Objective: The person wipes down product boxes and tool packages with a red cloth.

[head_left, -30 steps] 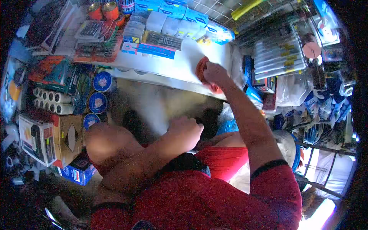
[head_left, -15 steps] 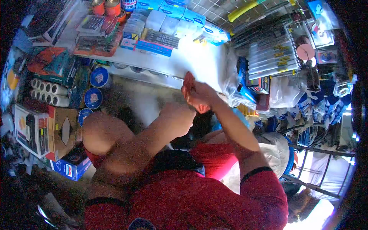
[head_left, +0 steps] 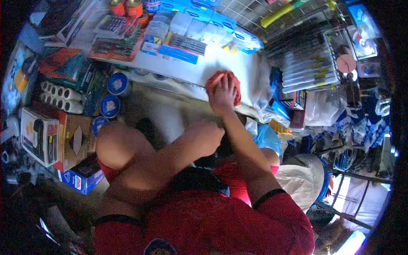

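Note:
My right hand presses a crumpled red cloth against the white shelf top, close to its front edge. The fingers are somewhat spread over the cloth and keep hold of it. Lower and to the left, my left hand is closed in a fist in front of my body, clear of the shelf. Nothing sticks out of it, and its palm is turned out of sight. Packs of drill bits and a blue-and-pink strip box lie on the shelf left of the cloth.
Blue boxes and orange cans line the shelf's back. Blue-lidded tubs, white rolls and a brown carton stand at left. Clear tubes and plastic bags hang at right.
My right hand has turned from holding the bunched cloth up near the shelf edge to pressing it flat on the shelf top. The left fist has shifted slightly right. The view has tilted a little.

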The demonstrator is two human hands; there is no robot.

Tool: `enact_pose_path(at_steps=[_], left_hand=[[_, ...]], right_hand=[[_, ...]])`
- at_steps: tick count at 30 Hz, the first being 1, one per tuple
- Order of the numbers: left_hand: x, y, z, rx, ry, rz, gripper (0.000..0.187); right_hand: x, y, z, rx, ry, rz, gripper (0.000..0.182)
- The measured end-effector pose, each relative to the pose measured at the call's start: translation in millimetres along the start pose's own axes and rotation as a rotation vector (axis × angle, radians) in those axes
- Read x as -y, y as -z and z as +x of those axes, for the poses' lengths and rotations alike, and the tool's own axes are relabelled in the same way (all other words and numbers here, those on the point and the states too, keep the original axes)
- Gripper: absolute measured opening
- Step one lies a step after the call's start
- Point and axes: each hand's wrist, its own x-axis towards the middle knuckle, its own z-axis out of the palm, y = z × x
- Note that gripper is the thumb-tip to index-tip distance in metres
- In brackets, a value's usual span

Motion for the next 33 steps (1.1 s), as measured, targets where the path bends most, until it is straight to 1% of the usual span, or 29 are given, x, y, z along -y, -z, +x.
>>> enact_pose_path(at_steps=[1, 2, 3, 5, 6, 7, 9, 10, 11, 13, 14, 16, 17, 19, 20, 21, 23, 24, 26, 27, 28, 29, 31, 33], left_hand=[[1.9, -4.5, 1.9, -0.058, -0.020, -0.012, 0.030], [2.1, -7.6, 2.9, -0.116, -0.044, -0.025, 0.030], [1.2, -7.4, 3.8, -0.117, -0.038, -0.026, 0.030], [0.7, -1.7, 9.0, -0.046, 0.062, 0.026, 0.025], [0.9, 1.4, 11.6, -0.063, 0.071, 0.016, 0.025], [0.7, 2.6, 13.3, -0.126, 0.022, 0.008, 0.023], [-4.3, 6.2, 12.1, -0.243, -0.074, -0.014, 0.020], [-8.2, 8.5, 10.9, -0.295, -0.125, -0.024, 0.019], [-11.9, 12.7, 10.6, -0.347, -0.177, -0.029, 0.019], [-22.7, 34.8, 8.7, -0.575, -0.347, -0.176, 0.022], [-26.2, 44.7, 6.3, -0.579, -0.342, -0.182, 0.022], [-30.4, 60.8, 2.2, -0.684, -0.454, -0.237, 0.023], [-30.2, 65.9, 0.8, -0.685, -0.453, -0.238, 0.023], [-29.9, 73.2, 0.1, -0.685, -0.450, -0.269, 0.022], [-29.4, 71.8, 2.7, -0.682, -0.456, -0.267, 0.022], [-28.6, 67.3, 7.0, -0.693, -0.456, -0.274, 0.022], [-26.8, 62.2, 13.2, -0.709, -0.461, -0.278, 0.022], [-26.0, 60.9, 14.4, -0.678, -0.465, -0.242, 0.022], [-27.3, 60.3, 12.7, -0.649, -0.469, -0.208, 0.023], [-28.7, 60.7, 8.6, -0.646, -0.489, -0.233, 0.023], [-30.3, 59.8, 4.6, -0.641, -0.510, -0.258, 0.023], [-31.9, 57.0, 2.2, -0.640, -0.513, -0.258, 0.023], [-34.5, 50.0, -1.9, -0.808, -0.568, -0.377, 0.023], [-33.9, 47.2, -7.9, -0.798, -0.568, -0.362, 0.022]], right_hand=[[16.5, 1.2, -4.4, 0.038, 0.088, -0.038, 0.065], [29.4, -7.2, -7.4, -0.048, 0.125, -0.003, 0.064], [37.1, -22.4, -10.1, -0.046, 0.130, 0.000, 0.064], [53.0, -39.6, -8.2, -0.199, 0.153, -0.071, 0.061], [59.7, -42.4, -10.1, -0.218, 0.216, -0.016, 0.058], [63.7, -45.8, -8.5, -0.210, 0.241, -0.020, 0.058], [84.6, -22.5, -7.5, -0.131, 0.436, 0.147, 0.050], [97.9, -10.9, 1.7, -0.085, 0.510, 0.136, 0.046], [111.1, -5.6, 10.8, -0.069, 0.519, 0.136, 0.046], [138.6, -1.1, 27.0, -0.126, 0.574, 0.388, 0.042], [153.0, -1.3, 35.7, -0.119, 0.578, 0.387, 0.042], [180.9, -3.3, 48.0, -0.089, 0.657, 0.472, 0.053], [193.1, -2.2, 49.1, -0.088, 0.658, 0.473, 0.053], [209.5, 1.9, 52.9, -0.173, 0.616, 0.462, 0.056], [207.7, -0.7, 53.3, -0.240, 0.637, 0.438, 0.056], [202.5, -2.2, 52.3, -0.243, 0.633, 0.434, 0.056], [185.5, -2.5, 50.7, -0.214, 0.639, 0.535, 0.045], [173.5, 2.5, 47.1, -0.216, 0.641, 0.532, 0.045], [141.9, 16.9, 36.2, -0.028, 0.546, 0.532, 0.038], [112.5, -16.8, 27.6, -0.092, 0.466, 0.462, 0.035], [99.0, 2.5, 18.2, -0.160, 0.479, 0.327, 0.036], [87.5, 24.8, 7.9, -0.184, 0.536, 0.199, 0.041], [50.9, 10.4, -9.6, -0.186, 0.368, 0.215, 0.031], [45.9, 20.9, -6.0, -0.207, 0.398, 0.234, 0.034]])
